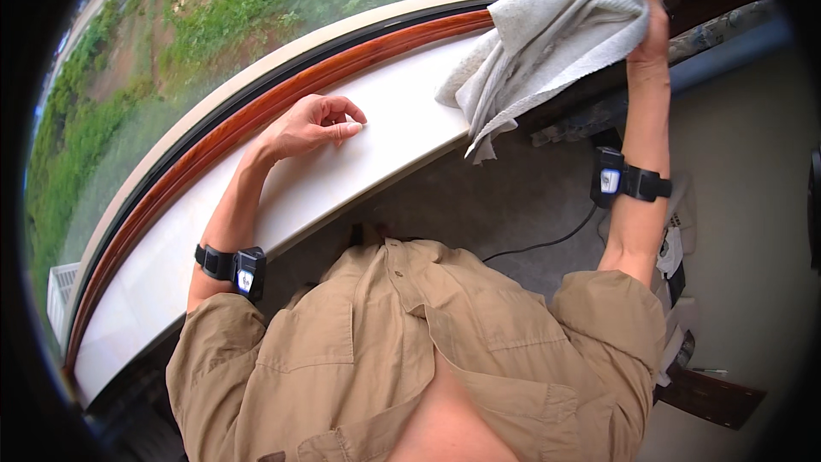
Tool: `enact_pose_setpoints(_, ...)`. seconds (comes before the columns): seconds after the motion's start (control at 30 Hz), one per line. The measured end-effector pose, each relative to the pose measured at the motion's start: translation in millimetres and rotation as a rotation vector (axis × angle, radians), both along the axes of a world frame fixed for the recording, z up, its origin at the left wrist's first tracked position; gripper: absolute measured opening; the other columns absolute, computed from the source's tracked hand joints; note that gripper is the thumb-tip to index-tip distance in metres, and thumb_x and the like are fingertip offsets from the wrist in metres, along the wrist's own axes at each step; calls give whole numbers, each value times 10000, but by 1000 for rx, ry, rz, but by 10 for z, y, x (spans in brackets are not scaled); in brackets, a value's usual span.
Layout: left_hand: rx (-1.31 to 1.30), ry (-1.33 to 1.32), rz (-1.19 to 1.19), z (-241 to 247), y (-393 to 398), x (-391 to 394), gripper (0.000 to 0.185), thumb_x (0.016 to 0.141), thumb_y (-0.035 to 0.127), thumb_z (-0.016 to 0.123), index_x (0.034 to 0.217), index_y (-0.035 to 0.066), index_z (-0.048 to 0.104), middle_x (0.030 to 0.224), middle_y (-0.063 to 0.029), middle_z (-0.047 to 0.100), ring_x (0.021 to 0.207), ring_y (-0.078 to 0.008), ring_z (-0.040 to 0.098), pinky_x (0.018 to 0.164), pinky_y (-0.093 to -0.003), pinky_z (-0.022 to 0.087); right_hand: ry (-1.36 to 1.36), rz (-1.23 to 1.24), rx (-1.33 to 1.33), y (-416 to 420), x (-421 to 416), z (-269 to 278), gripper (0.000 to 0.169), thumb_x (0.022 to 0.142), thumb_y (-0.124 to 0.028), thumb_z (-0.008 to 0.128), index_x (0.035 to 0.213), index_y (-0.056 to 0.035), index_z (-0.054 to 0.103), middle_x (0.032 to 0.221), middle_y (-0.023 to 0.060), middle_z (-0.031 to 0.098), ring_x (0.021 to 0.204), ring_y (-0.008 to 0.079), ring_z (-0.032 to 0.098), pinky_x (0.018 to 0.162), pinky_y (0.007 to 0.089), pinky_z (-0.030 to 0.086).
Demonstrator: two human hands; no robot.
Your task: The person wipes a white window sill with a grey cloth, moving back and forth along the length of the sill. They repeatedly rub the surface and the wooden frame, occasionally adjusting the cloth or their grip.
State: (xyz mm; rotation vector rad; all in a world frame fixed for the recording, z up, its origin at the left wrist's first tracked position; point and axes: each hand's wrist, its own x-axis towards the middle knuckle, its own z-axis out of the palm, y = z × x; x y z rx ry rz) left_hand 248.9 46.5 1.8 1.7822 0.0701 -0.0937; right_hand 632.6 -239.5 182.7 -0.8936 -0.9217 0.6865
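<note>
My right hand (653, 29) is raised at the upper right, gripping a light grey cloth (558, 32) by its right end. The cloth hangs in folds to the left, across the right part of a white windowsill (397, 122), and its lower corner dangles past the sill's front edge. Over the sill, nearer its window side, my left hand (314, 122) is held with curled fingers, the thumb near the fingertips, and nothing visible in it. Whether the left fingertips touch the sill cannot be told. Part of the right hand's fingers is hidden behind the cloth.
A reddish-brown window frame (282, 99) runs along the sill's far side, with glass and greenery beyond. Below the sill lies a grey floor (449, 205). A black cable (545, 247) runs from the device strapped to my right forearm. Various items stand along the right wall.
</note>
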Motion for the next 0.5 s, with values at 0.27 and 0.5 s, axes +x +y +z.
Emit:
enact_pose_setpoints(0.27, -11, 25, 10, -44, 38, -58, 316, 916, 295, 682, 1089, 34, 641, 774, 38, 569, 683, -39, 505, 627, -204, 419, -1177, -699, -814, 103, -669, -1427, 570, 834, -454, 710, 1199, -24, 627, 1205, 217, 598, 1124, 334, 582, 959, 404, 465)
enact_pose_setpoints(0.5, -29, 3, 25, -14, 28, -70, 311, 903, 284, 699, 1055, 16, 653, 741, 17, 584, 675, -59, 539, 614, -233, 440, -1525, -526, -617, 484, -1475, -1955, 824, 816, -593, 642, 1274, 82, 521, 1321, 268, 512, 1286, 401, 448, 1073, 481, 355)
